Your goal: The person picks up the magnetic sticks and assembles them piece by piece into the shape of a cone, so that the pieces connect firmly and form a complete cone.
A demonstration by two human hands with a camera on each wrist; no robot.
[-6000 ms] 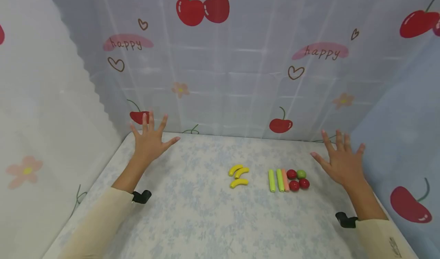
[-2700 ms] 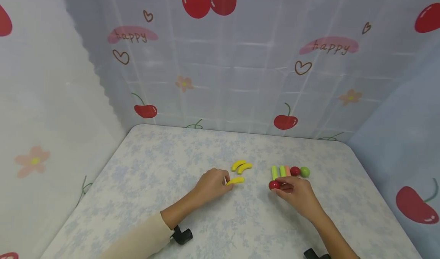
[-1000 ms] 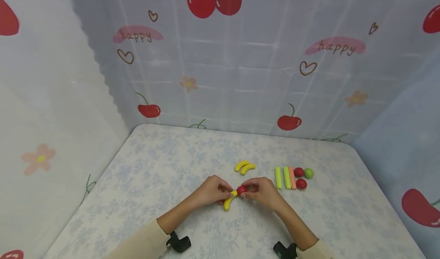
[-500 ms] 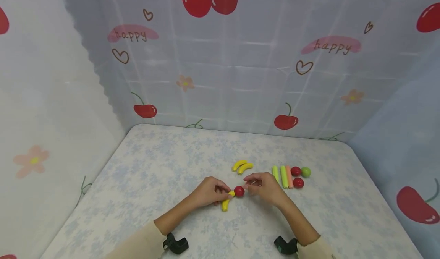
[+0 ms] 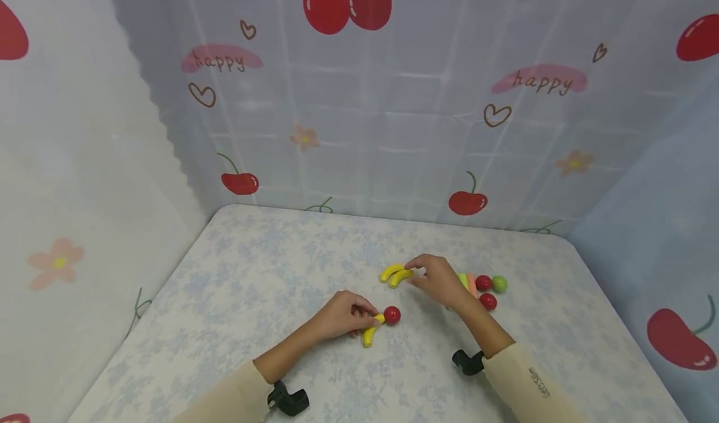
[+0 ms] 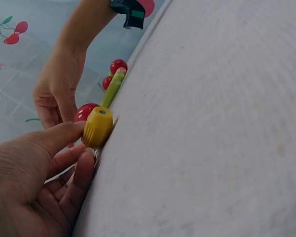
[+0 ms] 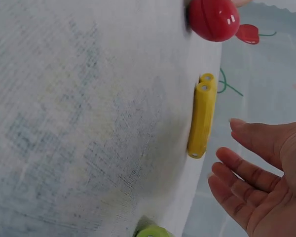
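Observation:
My left hand pinches a yellow curved, banana-like stick between thumb and fingers. Its far end meets a red ball; whether they are joined or only touching, I cannot tell. My right hand has thumb and fingers spread with nothing between them, a short gap from two more yellow curved sticks. That pair lies side by side on the table in the right wrist view. In the left wrist view the held yellow stick shows a small round inset at its near end.
Behind the right wrist, light green straight sticks are partly hidden, beside an orange stick. Two more red balls and a green ball lie right of them. A printed curtain rises behind the patterned table.
My right hand brought a red ball to the yellow stick in my left hand, released it, and moved up to the other yellow sticks. My left hand has stayed in place over the last second.

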